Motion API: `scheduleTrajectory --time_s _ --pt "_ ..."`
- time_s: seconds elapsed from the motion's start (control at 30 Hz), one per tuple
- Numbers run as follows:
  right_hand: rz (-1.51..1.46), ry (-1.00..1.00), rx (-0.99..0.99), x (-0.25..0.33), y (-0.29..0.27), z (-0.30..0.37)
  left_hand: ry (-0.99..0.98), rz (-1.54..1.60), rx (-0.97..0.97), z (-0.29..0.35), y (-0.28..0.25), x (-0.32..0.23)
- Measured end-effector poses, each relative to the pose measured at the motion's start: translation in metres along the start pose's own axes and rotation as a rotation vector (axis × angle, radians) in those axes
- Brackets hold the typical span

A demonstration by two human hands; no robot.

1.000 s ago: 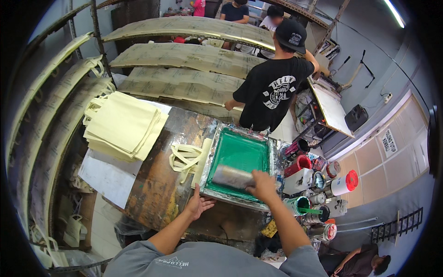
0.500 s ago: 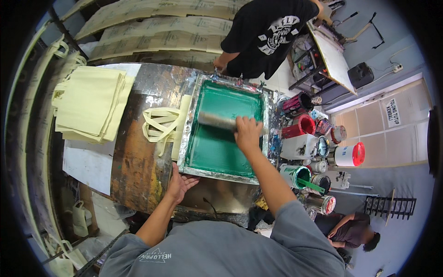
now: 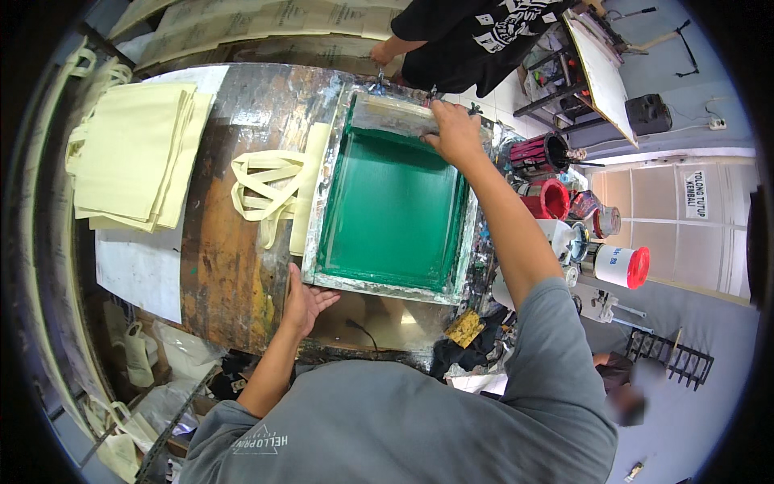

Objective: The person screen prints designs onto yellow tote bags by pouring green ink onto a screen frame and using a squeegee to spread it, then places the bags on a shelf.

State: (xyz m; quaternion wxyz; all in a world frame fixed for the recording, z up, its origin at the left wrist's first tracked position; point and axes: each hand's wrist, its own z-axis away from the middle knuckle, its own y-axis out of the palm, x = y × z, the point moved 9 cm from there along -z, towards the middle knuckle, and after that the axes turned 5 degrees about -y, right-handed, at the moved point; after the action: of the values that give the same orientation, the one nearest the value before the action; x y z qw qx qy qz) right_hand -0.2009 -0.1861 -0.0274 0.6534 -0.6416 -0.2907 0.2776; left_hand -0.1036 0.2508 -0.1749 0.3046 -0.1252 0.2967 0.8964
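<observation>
A screen-printing frame (image 3: 379,291) lies on the stained table, its mesh (image 3: 391,218) coated with green ink. At the frame's far end, my right hand (image 3: 457,135) is closed on the right part of a squeegee (image 3: 391,115), which lies crosswise over the ink. My left hand (image 3: 305,305) is at the near left corner of the frame, fingers stretched out and thumb up beside the corner. From under the frame's left side sticks out the edge of a pale yellow tote bag (image 3: 309,194), with its handles (image 3: 262,185) spread on the table.
A stack of pale yellow tote bags (image 3: 133,153) lies at the left of the table (image 3: 222,266). Paint cans (image 3: 546,198) crowd the right side. A person in a black shirt (image 3: 468,40) stands beyond the table; another person (image 3: 625,387) is at lower right.
My right hand has pushed the squeegee from the middle of the screen to its far end. My left hand keeps to the near left corner. The person in black has shifted.
</observation>
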Motion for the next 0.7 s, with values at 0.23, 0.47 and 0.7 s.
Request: scheduleTrajectory --time_s 0.23,0.47,0.7 --pt "-0.022 0.032 -0.107 -0.004 -0.012 0.008 -0.197 -0.09 -0.012 -0.004 -0.011 0.005" --pt "0.137 -0.001 -0.249 -0.008 0.018 0.01 0.555 -1.239 -0.075 0.015 0.114 -0.156" --pt "0.098 -0.047 -0.239 0.007 0.031 0.009 1.639 -1.784 -0.3 -0.1 0.283 -0.264"
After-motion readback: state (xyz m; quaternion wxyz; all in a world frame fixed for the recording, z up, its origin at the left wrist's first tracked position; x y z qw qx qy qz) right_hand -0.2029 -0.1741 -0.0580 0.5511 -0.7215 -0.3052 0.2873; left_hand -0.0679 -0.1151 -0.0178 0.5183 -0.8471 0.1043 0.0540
